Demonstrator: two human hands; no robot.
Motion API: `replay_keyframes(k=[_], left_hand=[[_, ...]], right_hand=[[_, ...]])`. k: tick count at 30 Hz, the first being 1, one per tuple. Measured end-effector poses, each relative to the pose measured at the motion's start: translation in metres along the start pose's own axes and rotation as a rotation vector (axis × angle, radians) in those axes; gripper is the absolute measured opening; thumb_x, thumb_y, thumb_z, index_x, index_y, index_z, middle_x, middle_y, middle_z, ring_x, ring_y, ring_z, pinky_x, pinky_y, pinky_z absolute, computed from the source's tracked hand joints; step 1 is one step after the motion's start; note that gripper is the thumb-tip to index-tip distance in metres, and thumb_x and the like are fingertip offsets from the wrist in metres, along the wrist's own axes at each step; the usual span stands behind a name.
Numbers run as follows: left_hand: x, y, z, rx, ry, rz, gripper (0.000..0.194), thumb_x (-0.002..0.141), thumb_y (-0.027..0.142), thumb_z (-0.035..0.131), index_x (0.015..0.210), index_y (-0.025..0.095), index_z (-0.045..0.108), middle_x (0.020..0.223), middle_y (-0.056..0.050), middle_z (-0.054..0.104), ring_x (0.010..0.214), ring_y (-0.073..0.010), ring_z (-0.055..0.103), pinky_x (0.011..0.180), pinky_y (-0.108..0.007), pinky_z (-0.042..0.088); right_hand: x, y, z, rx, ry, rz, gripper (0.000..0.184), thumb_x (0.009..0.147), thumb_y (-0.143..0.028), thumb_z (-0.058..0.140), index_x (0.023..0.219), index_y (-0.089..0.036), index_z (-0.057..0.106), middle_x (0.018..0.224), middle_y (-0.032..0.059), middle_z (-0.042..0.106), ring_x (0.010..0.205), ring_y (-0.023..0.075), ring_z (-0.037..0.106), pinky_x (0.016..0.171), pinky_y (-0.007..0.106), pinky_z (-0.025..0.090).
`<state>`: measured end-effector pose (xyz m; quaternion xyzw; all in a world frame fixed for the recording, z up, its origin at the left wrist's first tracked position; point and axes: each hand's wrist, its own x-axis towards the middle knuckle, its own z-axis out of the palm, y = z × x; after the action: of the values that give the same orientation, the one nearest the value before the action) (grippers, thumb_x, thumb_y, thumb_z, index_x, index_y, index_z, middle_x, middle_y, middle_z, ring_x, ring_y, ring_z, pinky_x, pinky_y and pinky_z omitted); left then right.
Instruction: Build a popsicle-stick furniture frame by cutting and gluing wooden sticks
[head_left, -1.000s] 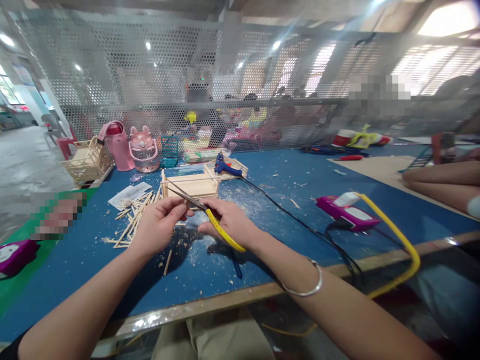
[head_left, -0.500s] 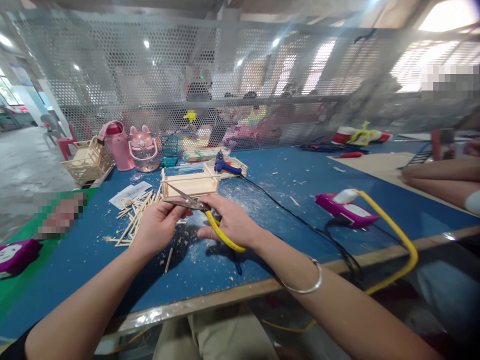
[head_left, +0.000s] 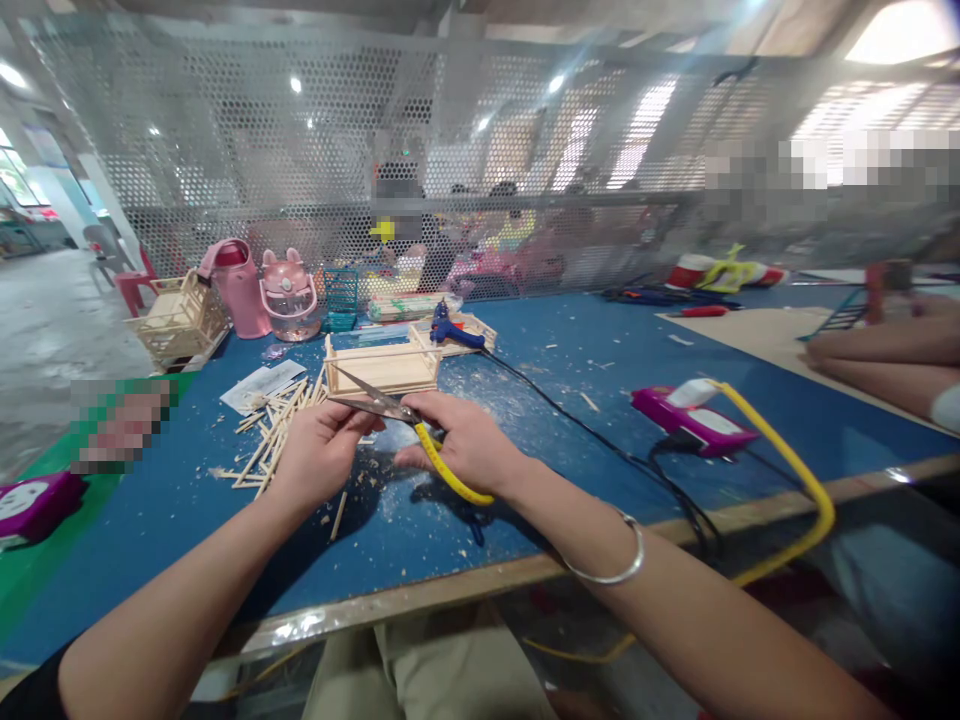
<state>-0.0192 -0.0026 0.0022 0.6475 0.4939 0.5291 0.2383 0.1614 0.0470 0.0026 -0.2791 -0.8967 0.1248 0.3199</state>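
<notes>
My right hand (head_left: 476,445) grips a pair of scissors (head_left: 448,478) with yellow handles, their blades parted and pointing left. My left hand (head_left: 319,450) is closed in a pinch right at the lower blade; what lies between its fingers is too small to make out. Just beyond the blades stands a small model of pale wooden sticks (head_left: 386,372), box-like with low railings. Loose wooden sticks (head_left: 274,435) lie in a heap beside my left hand, and one short stick (head_left: 339,516) lies nearer me. A blue glue gun (head_left: 457,334) rests on another wooden piece behind the model.
Pink bottles (head_left: 289,300) and a finished-looking wooden model (head_left: 180,318) stand at the back left. A black cord runs from the glue gun towards a purple power block (head_left: 694,420) with a yellow cable. Another person's arms (head_left: 885,355) rest at the right. A perforated screen (head_left: 300,150) closes the back.
Both hands and the scissors keep almost the same position. The view has shifted very slightly; nothing has been taken up or let go.
</notes>
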Motion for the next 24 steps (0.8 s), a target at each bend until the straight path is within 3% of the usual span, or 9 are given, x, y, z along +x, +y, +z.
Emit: replay_keyframes(k=[6,10,13,17,20,24], left_hand=[[0.001,0.002,-0.001,-0.030,0.001,-0.008,0.016,0.076,0.025,0.056,0.067,0.016,0.066,0.064,-0.002,0.067,0.064,-0.0150,0.061,0.062,-0.024,0.046],[0.005,0.002,0.003,-0.345,-0.020,-0.164,0.017,0.073,0.030,0.062,0.082,0.015,0.061,0.065,-0.001,0.067,0.058,-0.0109,0.058,0.061,-0.023,0.046],[0.008,0.001,0.004,-0.588,-0.044,-0.309,0.033,0.069,0.033,0.067,0.095,0.016,0.055,0.065,0.001,0.067,0.054,-0.0075,0.055,0.058,-0.021,0.046],[0.008,0.002,0.004,-0.691,-0.032,-0.401,0.032,0.065,0.037,0.071,0.084,0.017,0.054,0.074,-0.003,0.069,0.061,-0.0088,0.060,0.059,-0.020,0.045],[0.005,0.006,0.008,-0.644,-0.026,-0.385,0.030,0.064,0.039,0.071,0.078,0.017,0.056,0.087,-0.005,0.070,0.072,-0.0109,0.061,0.065,-0.022,0.046],[0.000,0.009,0.017,-0.606,-0.083,-0.280,0.028,0.062,0.039,0.073,0.070,0.015,0.061,0.097,-0.005,0.067,0.083,-0.0138,0.060,0.077,-0.027,0.046]], right_hand=[[0.001,0.002,0.000,-0.019,-0.014,0.015,0.044,0.072,-0.053,0.059,0.095,-0.016,0.062,0.078,0.0047,0.065,0.065,0.0144,0.055,0.059,0.024,0.040],[0.002,0.003,0.003,0.010,-0.025,0.048,0.041,0.077,-0.053,0.053,0.091,-0.016,0.061,0.067,0.0008,0.060,0.055,0.0115,0.047,0.052,0.021,0.034],[0.002,0.004,0.005,0.069,0.053,0.059,0.040,0.078,-0.051,0.052,0.093,-0.015,0.061,0.069,0.0010,0.059,0.055,0.0109,0.046,0.052,0.021,0.034],[0.003,0.003,0.004,0.141,0.183,0.115,0.037,0.075,-0.048,0.056,0.090,-0.014,0.060,0.069,0.0014,0.058,0.058,0.0120,0.049,0.054,0.023,0.037],[0.003,-0.004,0.005,0.284,0.228,0.167,0.028,0.072,-0.042,0.060,0.083,-0.017,0.058,0.069,-0.0001,0.057,0.059,0.0117,0.051,0.056,0.023,0.041],[0.003,-0.018,0.008,0.650,0.170,0.266,0.024,0.071,-0.037,0.061,0.084,-0.019,0.054,0.064,-0.0038,0.051,0.050,0.0086,0.048,0.047,0.022,0.042]])
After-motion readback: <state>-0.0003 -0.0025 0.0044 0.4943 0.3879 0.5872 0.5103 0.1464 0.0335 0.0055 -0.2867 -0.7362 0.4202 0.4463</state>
